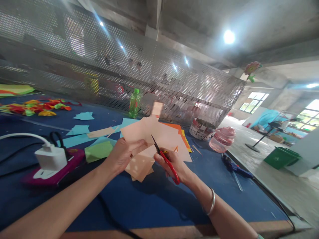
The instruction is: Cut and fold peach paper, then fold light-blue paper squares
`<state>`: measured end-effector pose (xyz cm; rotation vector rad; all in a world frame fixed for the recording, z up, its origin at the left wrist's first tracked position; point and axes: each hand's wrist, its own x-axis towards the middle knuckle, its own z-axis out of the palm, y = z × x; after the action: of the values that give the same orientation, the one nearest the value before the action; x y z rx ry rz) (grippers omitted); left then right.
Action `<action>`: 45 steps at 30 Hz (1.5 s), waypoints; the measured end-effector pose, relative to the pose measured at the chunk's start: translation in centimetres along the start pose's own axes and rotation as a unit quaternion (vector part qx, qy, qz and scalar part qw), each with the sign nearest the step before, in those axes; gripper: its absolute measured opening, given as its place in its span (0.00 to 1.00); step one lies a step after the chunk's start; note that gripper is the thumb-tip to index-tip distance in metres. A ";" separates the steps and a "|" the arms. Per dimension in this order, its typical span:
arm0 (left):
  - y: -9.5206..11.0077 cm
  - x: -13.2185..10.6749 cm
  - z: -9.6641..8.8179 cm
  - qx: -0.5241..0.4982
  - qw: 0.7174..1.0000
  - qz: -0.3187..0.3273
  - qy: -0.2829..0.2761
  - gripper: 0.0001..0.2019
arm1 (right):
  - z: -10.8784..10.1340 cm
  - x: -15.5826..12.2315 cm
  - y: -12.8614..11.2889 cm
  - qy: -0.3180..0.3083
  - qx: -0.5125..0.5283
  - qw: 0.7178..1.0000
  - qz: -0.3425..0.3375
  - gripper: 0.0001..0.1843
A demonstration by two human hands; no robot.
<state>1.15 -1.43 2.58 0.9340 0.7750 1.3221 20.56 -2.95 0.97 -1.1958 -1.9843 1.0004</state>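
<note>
- Peach paper sits pinched between thumb and fingers of our left hand.
- Our right hand closes around red-handled scissors, blades over the paper.

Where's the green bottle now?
In the head view, the green plastic bottle stands on the far edge of the blue table, by the perforated metal screen, beyond the peach paper.

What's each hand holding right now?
Left hand: closed, pinching peach paper.
Right hand: closed, holding red-handled scissors.
</note>
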 end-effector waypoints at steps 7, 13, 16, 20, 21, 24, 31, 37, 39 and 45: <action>-0.1 0.0 -0.1 -0.009 1.000 0.011 -0.012 0.20 | 0.0 -0.2 0.0 0.000 0.011 1.000 0.007 0.26; -0.2 0.1 -0.1 -0.007 1.000 0.012 0.002 0.19 | 0.2 -0.3 0.2 0.010 0.016 0.999 0.030 0.27; -0.3 0.1 -0.2 -0.003 1.000 0.000 0.015 0.18 | 0.2 -0.3 0.1 0.013 0.010 0.999 0.033 0.27; -0.2 0.0 -0.3 0.000 1.000 -0.005 0.014 0.20 | 0.1 -0.3 -0.1 0.017 -0.006 0.999 0.027 0.27; -0.2 0.0 -0.3 -0.001 1.000 -0.006 0.013 0.20 | 0.1 -0.3 -0.2 0.020 -0.012 0.999 0.025 0.27; -0.2 -0.1 -0.2 -0.003 1.000 -0.009 0.020 0.20 | 0.1 -0.3 -0.3 0.027 -0.025 0.999 0.021 0.28; -0.1 0.0 -0.1 -0.006 1.000 -0.012 0.008 0.19 | 0.4 -0.3 0.3 0.039 -0.025 0.998 0.031 0.28; -0.1 0.0 -0.2 0.004 1.000 -0.019 0.005 0.18 | 0.4 -0.1 1.1 0.051 -0.027 0.998 0.030 0.28; 0.0 -0.1 -0.1 0.005 1.000 -0.023 0.015 0.19 | 0.4 -0.1 1.0 0.054 -0.036 0.998 0.021 0.28; 0.4 -0.2 0.1 -0.005 0.999 -0.019 0.038 0.17 | 0.3 -0.1 0.4 0.054 -0.068 0.996 0.000 0.28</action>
<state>1.08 -1.67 2.94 0.8612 0.8397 1.3339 20.53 -3.01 0.48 -1.2960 -1.9930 0.7934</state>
